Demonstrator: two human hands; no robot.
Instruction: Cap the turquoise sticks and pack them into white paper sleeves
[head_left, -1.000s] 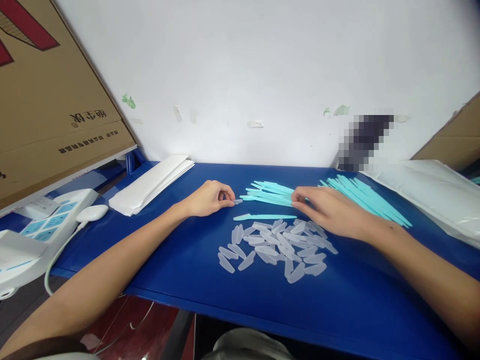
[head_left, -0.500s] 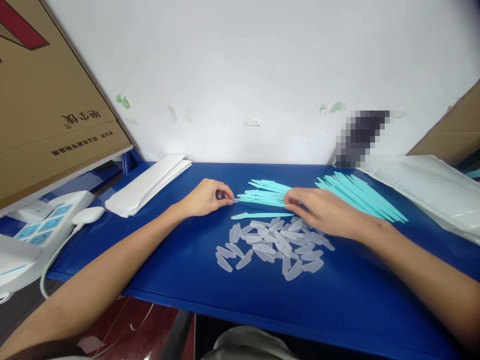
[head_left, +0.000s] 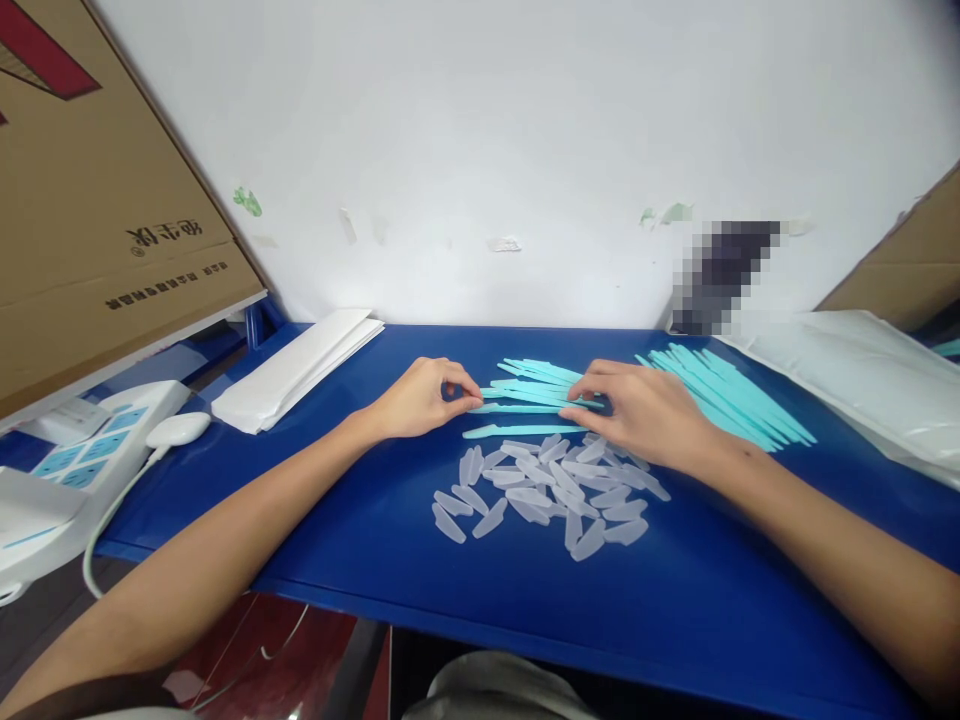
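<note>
My left hand [head_left: 431, 398] is closed in a pinch at the left end of a turquoise eyebrow razor [head_left: 521, 408], where a clear cap sits, mostly hidden by the fingertips. The thumb and forefinger of my right hand [head_left: 637, 405] are at the handle of the same razor. Just behind it lies a small group of similar razors [head_left: 540, 371]. One single razor [head_left: 517, 431] rests in front, parallel to it. Closer to me, many translucent blade caps [head_left: 555, 485] are spread in a loose heap.
At right lie a pile of more razors [head_left: 731, 395] and a white plastic bag [head_left: 847, 370]. Folded white paper [head_left: 296, 370] is at back left, near a power strip [head_left: 105, 440] with a white plug and cable. A cardboard box [head_left: 112, 190] leans at far left.
My left hand has moved slightly right, bringing the cap onto the razor's end. My right thumb and forefinger have spread a little and shifted slightly left along the handle.
</note>
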